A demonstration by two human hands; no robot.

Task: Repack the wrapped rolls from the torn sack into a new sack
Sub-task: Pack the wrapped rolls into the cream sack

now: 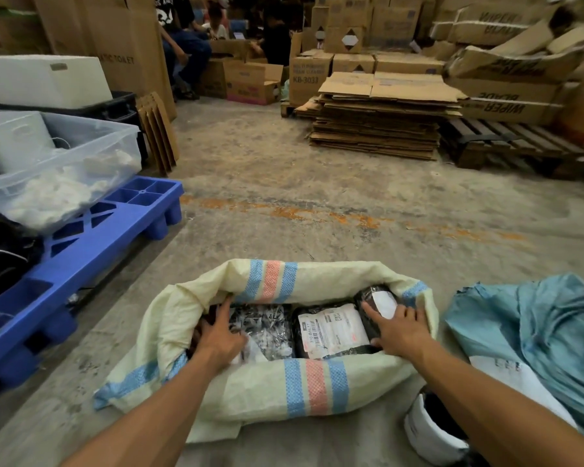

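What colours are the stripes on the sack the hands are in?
Blue, pinkish red, blue, on the pale yellow sack. The head view shows it.

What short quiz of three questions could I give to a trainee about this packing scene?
1. True or false: the cream sack with blue and red stripes lies open on the floor.
2. Which hand rests on the roll with the white label at the sack's right end?
A. left hand
B. right hand
3. What colour is the crumpled sack to the right of the cream one?

Key:
1. True. Wrapped rolls show in its open mouth.
2. B. Its fingers lie spread on that roll; the left hand is at the other end.
3. Teal blue.
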